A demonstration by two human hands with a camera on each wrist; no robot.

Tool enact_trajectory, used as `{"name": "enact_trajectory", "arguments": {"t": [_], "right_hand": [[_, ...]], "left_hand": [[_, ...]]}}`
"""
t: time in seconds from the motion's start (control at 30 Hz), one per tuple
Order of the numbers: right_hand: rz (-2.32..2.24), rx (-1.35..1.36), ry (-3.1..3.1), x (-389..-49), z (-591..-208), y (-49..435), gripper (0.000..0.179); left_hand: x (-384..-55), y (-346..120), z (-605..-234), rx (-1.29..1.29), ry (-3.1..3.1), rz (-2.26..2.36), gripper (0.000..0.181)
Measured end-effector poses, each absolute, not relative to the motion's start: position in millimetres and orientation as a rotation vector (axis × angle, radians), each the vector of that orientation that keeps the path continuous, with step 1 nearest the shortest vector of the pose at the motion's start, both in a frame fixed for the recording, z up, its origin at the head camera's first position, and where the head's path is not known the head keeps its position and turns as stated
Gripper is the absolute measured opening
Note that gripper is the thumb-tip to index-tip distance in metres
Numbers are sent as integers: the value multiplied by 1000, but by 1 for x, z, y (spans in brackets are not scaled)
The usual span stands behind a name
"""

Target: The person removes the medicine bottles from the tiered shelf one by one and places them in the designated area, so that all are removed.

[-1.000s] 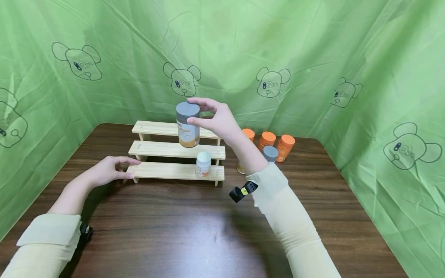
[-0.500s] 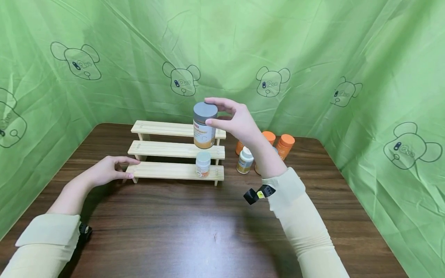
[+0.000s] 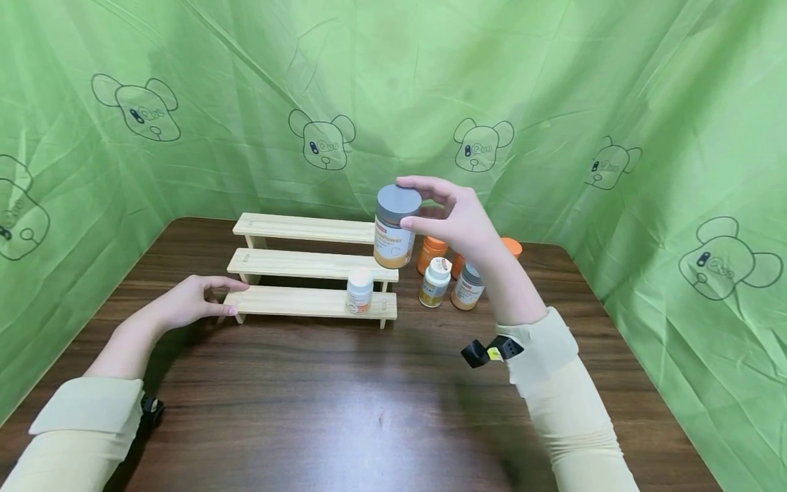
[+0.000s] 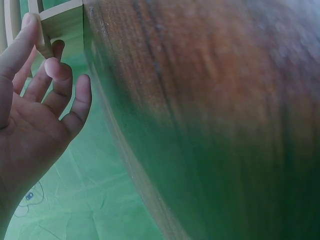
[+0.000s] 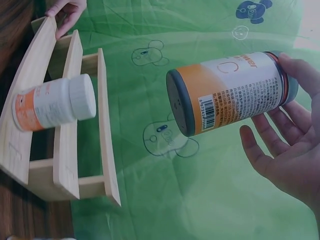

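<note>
In the head view my right hand point(image 3: 458, 215) grips a grey-lidded supplement bottle point(image 3: 394, 236) by its lid, thumb in front and fingers behind. The bottle is upright and overlaps the right end of the wooden three-step rack point(image 3: 295, 263). The right wrist view shows its orange and white label point(image 5: 235, 90) with a barcode, held up off the rack. My left hand point(image 3: 193, 301) pinches the left end of the rack's lowest step, thumb at the front edge; the left wrist view shows these fingers point(image 4: 60, 92) at the wood. A small white bottle point(image 3: 359, 292) stands on the lowest step.
Right of the rack stand a white-capped bottle point(image 3: 435, 283), another grey-lidded bottle point(image 3: 467, 290) and several orange-capped bottles point(image 3: 432, 254), partly behind my right arm. A green printed curtain point(image 3: 399, 89) hangs around the brown table point(image 3: 295, 410).
My right hand has carried the grey-lidded bottle to the right, from above the rack's middle to its right end. The left hand has stayed at the rack's left end.
</note>
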State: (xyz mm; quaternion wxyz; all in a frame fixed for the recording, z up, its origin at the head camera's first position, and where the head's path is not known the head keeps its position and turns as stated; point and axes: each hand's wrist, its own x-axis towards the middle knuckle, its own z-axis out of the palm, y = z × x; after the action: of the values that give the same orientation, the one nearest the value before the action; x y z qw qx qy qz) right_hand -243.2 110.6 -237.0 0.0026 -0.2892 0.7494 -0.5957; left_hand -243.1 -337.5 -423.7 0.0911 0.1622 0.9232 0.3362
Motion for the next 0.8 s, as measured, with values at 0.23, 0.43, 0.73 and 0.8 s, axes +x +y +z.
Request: {"name": "enact_trajectory", "arguments": {"t": [0.23,0.43,0.73,0.8], "right_hand": [[-1869,-969,2401,-236,-234,130,52],[-1894,-1002,2433,-229,-233,148,52],[-1951,-1066,2422,-222,-236,171,50],[-1969,-1073,2412,-220,-236,177,51]], "left_hand": [[-243,-337,-424,497,2744,1000,52],[-243,-337,-422,505,2749,991,51],[-241,-336,-420,501,2751,986,51],[-241,-336,-421,497,2746,993,51]]}}
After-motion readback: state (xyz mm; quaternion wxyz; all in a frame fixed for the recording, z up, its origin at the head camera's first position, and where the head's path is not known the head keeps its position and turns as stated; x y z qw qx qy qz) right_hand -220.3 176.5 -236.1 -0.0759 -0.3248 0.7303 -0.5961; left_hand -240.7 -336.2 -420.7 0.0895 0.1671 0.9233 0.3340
